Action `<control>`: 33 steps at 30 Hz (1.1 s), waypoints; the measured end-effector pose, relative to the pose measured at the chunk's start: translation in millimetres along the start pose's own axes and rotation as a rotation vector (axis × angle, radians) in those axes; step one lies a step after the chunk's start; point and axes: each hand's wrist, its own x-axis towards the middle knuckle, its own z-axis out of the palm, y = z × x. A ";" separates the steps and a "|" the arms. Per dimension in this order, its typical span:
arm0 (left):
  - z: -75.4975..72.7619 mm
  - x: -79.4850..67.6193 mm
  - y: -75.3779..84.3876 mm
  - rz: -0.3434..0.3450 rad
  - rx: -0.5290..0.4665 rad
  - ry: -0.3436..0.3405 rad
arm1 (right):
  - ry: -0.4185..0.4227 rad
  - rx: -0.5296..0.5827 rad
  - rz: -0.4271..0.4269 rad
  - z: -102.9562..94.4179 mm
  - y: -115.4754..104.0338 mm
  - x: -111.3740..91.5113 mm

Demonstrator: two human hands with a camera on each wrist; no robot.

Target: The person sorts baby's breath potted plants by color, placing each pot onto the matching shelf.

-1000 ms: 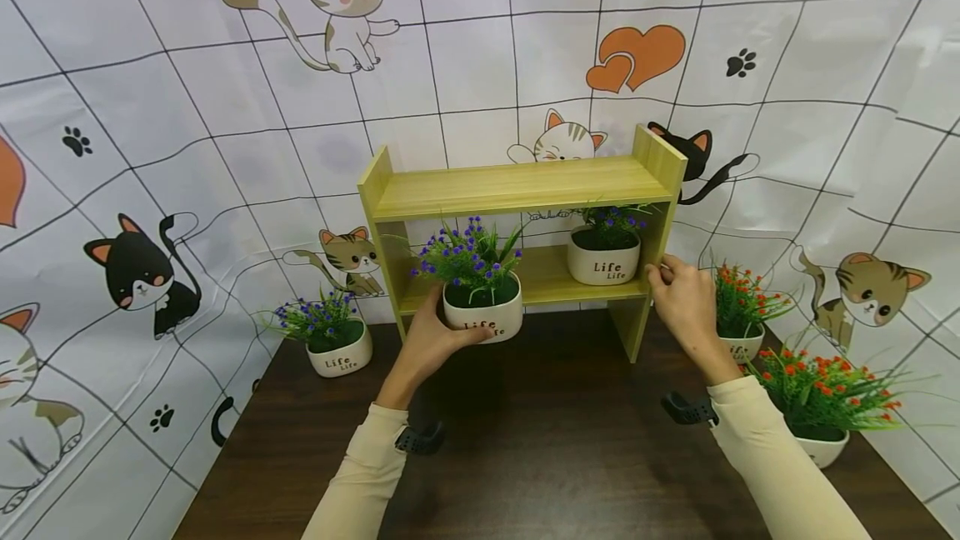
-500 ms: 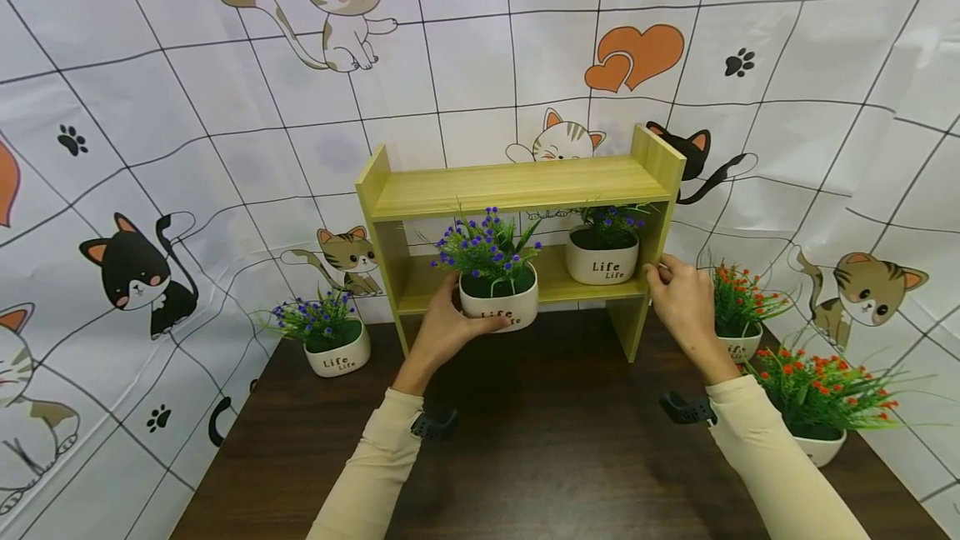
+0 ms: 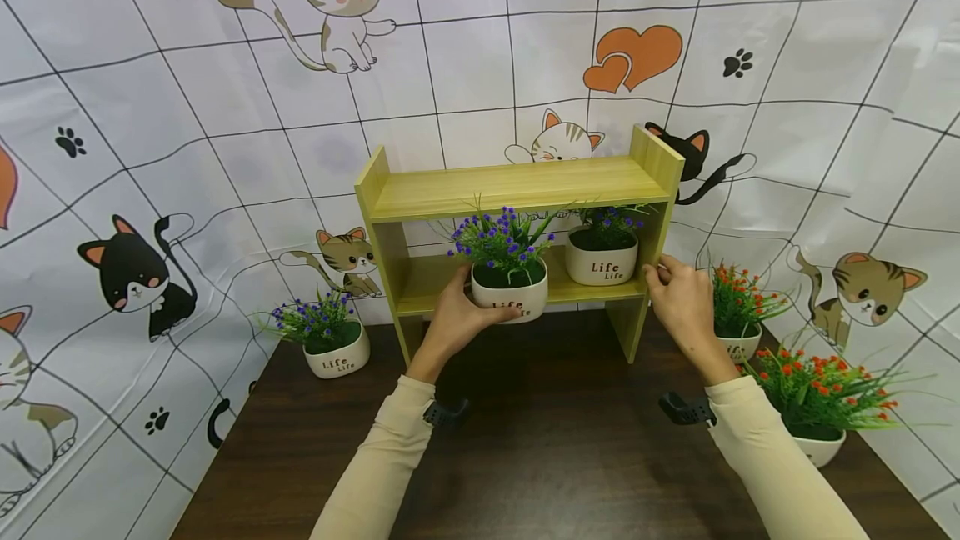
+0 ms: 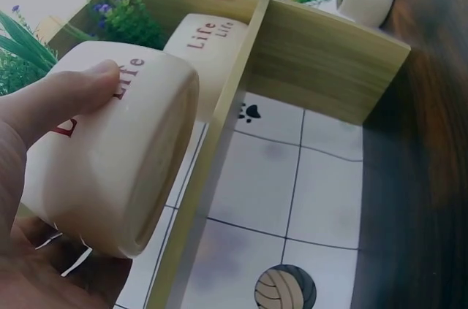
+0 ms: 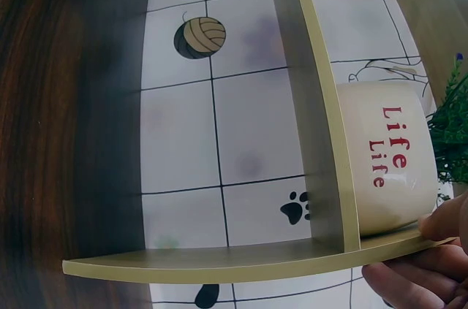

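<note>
My left hand [image 3: 463, 312] grips a white oval flowerpot [image 3: 510, 294] with purple flowers, thumb across its "Life" lettering and fingers round the far side. That pot is held in front of the middle board of a small wooden shelf [image 3: 517, 186], its base showing in the left wrist view. A second purple-flowered pot [image 3: 602, 261] stands on the middle board at the right end. With my right hand [image 3: 681, 302] I pinch the front edge of the shelf's right side panel [image 5: 219, 269], thumb inside and fingers outside in the right wrist view.
Another purple-flowered pot [image 3: 337, 348] stands on the dark wooden table [image 3: 540, 457] left of the shelf. Two orange-flowered pots [image 3: 738, 344] [image 3: 821, 444] stand on the right, beside my right forearm. A wall covering [image 3: 480, 65] printed with cats rises behind.
My left hand has carried its flowerpot to the right and slightly upward, closer to the pot on the shelf. My right hand has kept its place on the side panel.
</note>
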 end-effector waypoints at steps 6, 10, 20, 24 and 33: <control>5.1 7.5 -3.2 0.005 -0.017 -0.007 | -0.002 -0.001 -0.001 -0.4 -0.3 -0.6; 8.6 12.9 -5.8 -0.007 -0.023 -0.006 | -0.003 0.000 0.001 -0.8 -0.8 -1.5; 11.2 23.5 -3.9 -0.036 -0.015 0.004 | 0.001 0.000 0.000 -1.0 -1.5 -0.9; 11.4 27.2 -5.3 -0.032 -0.026 -0.003 | 0.002 0.003 -0.003 -0.9 -1.8 -1.1; 12.7 39.8 -8.0 -0.053 -0.030 -0.008 | 0.009 0.001 -0.013 -1.9 -3.6 -1.5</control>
